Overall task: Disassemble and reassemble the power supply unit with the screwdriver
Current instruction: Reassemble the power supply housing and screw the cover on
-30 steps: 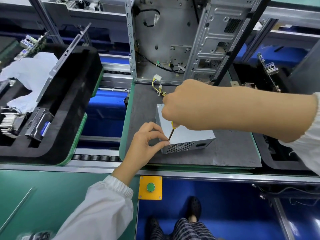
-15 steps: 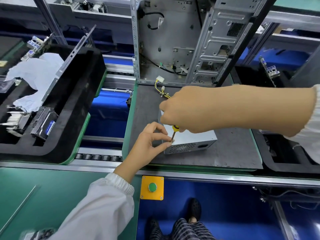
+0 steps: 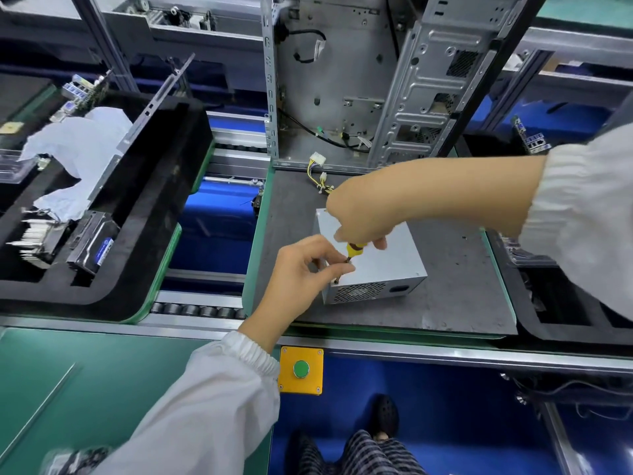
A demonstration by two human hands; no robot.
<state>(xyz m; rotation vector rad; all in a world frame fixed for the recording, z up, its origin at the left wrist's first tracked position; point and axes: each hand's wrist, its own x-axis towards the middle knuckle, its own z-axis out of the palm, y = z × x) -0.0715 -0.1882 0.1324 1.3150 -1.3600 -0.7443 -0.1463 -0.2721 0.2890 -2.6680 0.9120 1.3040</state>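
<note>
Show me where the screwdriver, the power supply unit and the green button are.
screwdriver (image 3: 353,248): head view, yellow handle below the right hand.
power supply unit (image 3: 390,260): head view, bare top panel.
green button (image 3: 301,368): head view, button centre.

Grey work pallet (image 3: 455,296), green-edged, sits on a roller conveyor (image 3: 198,310). Landmark: the power supply unit (image 3: 387,265), a silver box lying flat on the pallet near its front-left area, vented face toward the front edge. Behind it, an open computer chassis (image 3: 346,80) stands upright on the pallet's rear edge. Between chassis and unit, a yellow wire bundle with white connectors (image 3: 317,169) lies on the grey surface. Left of the unit, across a gap, 1 black foam tray (image 3: 144,241) rests on the conveyor.
</note>
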